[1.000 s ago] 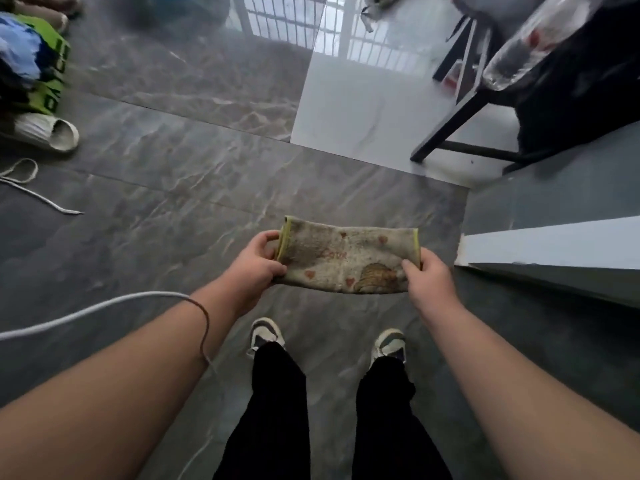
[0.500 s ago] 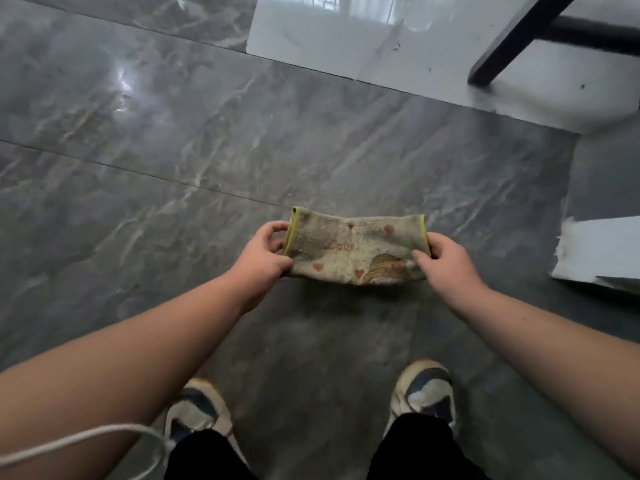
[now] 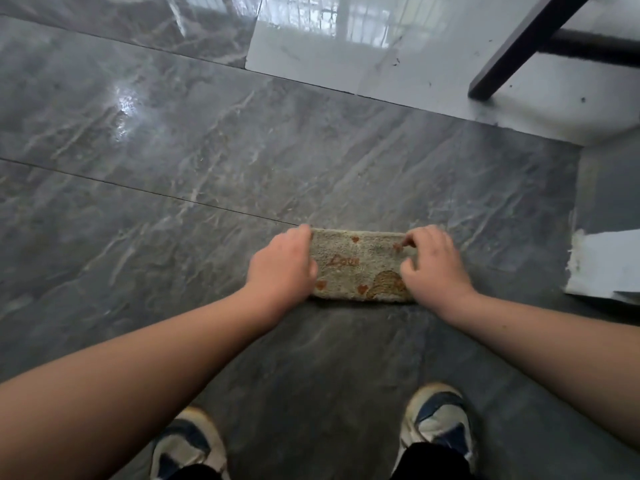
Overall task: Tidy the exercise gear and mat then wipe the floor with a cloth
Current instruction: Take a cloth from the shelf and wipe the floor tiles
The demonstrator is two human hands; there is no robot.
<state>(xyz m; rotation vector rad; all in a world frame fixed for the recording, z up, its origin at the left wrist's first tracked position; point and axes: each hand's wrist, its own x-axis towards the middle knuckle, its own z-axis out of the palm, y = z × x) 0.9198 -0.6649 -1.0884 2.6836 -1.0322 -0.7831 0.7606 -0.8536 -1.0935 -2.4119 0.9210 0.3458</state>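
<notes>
Terry cloth (image 3: 360, 265), one piece, beige-grey, folded into a long flat rectangle and lying on the floor (image 3: 173, 161) ahead of the person's feet. Printed pattern in orange: several small hearts, a rounded figure at the lower right edge, and one short cursive word near the middle, too blurred to read with certainty.

Hands, two, bare. Left hand (image 3: 282, 266): palm down over the cloth's left end, fingers curled over its edge, pressing rather than lifting. Right hand (image 3: 433, 265): set on the right end, fingers bent, thumb and forefinger pinched at the cloth's upper right corner.

Surface: large polished tiles, dark grey with pale marble veining, glossy enough to carry a bright glare patch at upper left. Two thin grout lines run diagonally across the grey area. A white glossy tile section (image 3: 363, 60) adjoins at the top, reflecting a barred window or grille, with a few dark specks on it.

Other items: one dark furniture leg (image 3: 519, 46) standing on the white section at upper right, joined to a dark crossbar; one white ledge with a chipped edge (image 3: 602, 265) at the right margin; two shoes, white and navy, left (image 3: 188, 448) and right (image 3: 438, 427), both on the grey tiles near the bottom edge, with black trouser cuffs above them.
</notes>
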